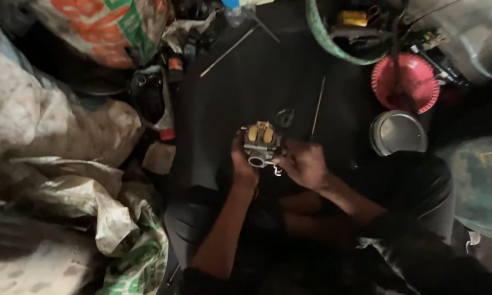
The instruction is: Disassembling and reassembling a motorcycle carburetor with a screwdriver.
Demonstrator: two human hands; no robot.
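Inspection of a small metal carburetor (261, 143) is occupying both of my hands, at the middle of the dark work mat (224, 98) spread over my lap and the floor. My left hand (242, 163) is closing around the part's left side and underside, gripping it and keeping it raised; my right hand (303, 163) is closing on its near right corner, fingers pinched at what looks like a small fitting or spring, too small to tell which. By my judgement, the step in hand is turning the body over for examination or freeing a small piece from it; the next move is calling for a steady left-hand grip and fine fingertip work on the right, since a loose piece could drop into the dark cloth. The carburetor is showing as a blocky grey casting with two yellowish oval pieces on its far face and a round bore opening toward me. A thin metal rod (317, 106) is lying just to the right on the mat, a round metal dish (398, 133) and a red ribbed lid (405, 83) are sitting further right, and crumpled sacks (66, 180) are piling up on the left.
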